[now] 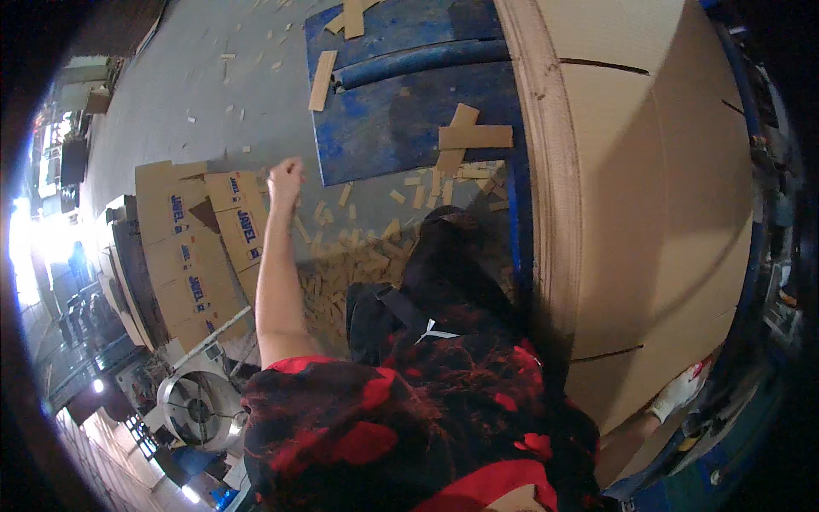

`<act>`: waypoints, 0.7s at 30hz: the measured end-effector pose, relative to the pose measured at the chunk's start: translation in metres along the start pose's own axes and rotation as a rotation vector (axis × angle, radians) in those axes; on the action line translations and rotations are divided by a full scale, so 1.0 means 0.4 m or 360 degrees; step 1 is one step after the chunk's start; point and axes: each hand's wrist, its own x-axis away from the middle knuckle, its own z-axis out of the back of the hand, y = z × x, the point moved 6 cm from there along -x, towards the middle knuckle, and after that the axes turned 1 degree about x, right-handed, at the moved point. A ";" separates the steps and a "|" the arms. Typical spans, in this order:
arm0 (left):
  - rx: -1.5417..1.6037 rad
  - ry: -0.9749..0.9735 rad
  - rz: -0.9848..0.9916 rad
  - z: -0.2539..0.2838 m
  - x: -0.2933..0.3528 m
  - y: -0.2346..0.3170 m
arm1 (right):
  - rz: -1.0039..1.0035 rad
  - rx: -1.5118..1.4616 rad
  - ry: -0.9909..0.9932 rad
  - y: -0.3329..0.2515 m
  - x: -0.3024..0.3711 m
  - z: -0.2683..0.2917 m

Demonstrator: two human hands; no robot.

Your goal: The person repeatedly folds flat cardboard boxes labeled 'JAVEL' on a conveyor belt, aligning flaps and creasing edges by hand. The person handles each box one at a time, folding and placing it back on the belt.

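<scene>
My left hand (287, 177) is bare and held out over the floor, its fingers curled in with nothing visible in them. It is near the lower left corner of a blue, scuffed platform (409, 111). On my right, my right hand (680, 388) wears a whitish glove with a red mark. It lies against the right edge of a stack of large brown cardboard sheets (657, 213), fingers stretched along that edge. Dark slots cut into the top sheet. The fingertips are small and unclear.
Cardboard offcuts (358, 264) litter the floor by my feet. Cardboard strips (475, 136) lie across the platform, which has a blue roller (418, 62). Printed cardboard sheets (183, 247) are stacked at left, with a round fan (200, 410) below them.
</scene>
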 end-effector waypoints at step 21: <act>0.0158 0.0300 -0.1859 -0.299 0.125 1.197 | 0.0085 -0.0115 0.0083 -0.366 0.307 0.124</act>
